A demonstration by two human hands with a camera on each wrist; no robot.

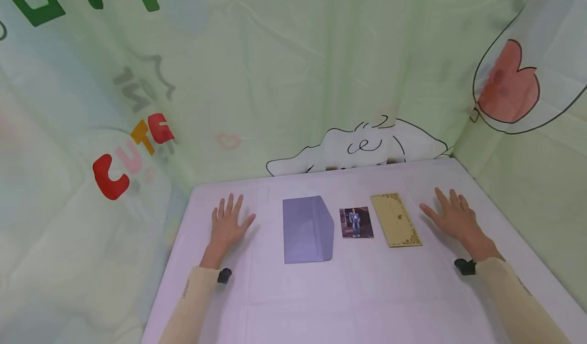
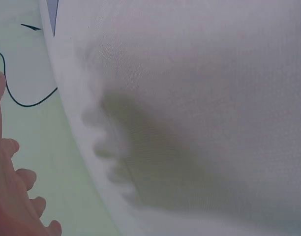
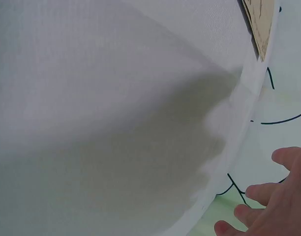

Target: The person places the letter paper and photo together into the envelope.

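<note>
My left hand [image 1: 227,227] is held over the left side of the table with fingers spread and nothing in it. To its right lies a purple envelope [image 1: 302,230] with its pointed flap unfolded toward the right. A small photo [image 1: 356,222] of a standing figure in blue lies in the middle. Beside it is a tan envelope-like card [image 1: 396,220] with ornate dark corner patterns, slightly slanted. Right of that card, my right hand [image 1: 456,219] hovers with spread fingers, holding nothing. Both hands cast shadows on the tabletop in the wrist views.
A pale cloth covers the table [image 1: 316,303]. Behind it and on both sides hangs a light green curtain [image 1: 284,79] with cartoon prints and letters. Dark wrist devices sit at both cuffs, the right device [image 1: 465,266] showing clearly.
</note>
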